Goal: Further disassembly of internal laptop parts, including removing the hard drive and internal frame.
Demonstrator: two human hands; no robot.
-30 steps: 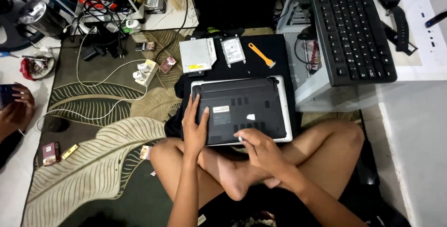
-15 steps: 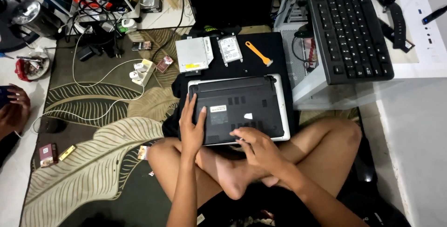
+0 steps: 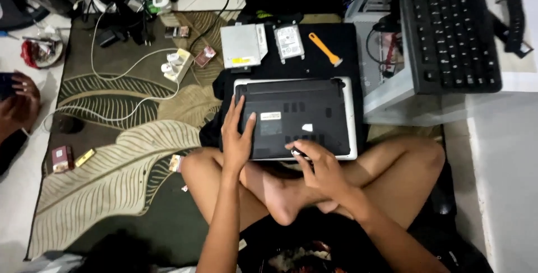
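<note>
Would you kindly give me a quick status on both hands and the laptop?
Left hand flat on upturned laptop. Right hand at its near edge, fingertips on base. Hard drive and orange pry tool beyond, not in the way.

A leaf-patterned rug (image 3: 112, 194) covers the floor, and white cables (image 3: 120, 74) snake across it beside a power strip (image 3: 176, 64). Further right, a black mat (image 3: 342, 49) carries the upturned laptop (image 3: 297, 119), a hard drive (image 3: 289, 42) and an orange tool (image 3: 324, 48).

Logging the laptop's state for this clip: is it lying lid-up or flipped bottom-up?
Bottom-up. The laptop shows its dark underside with vent slots and stickers, closed and flat; the left hand rests on it.
</note>
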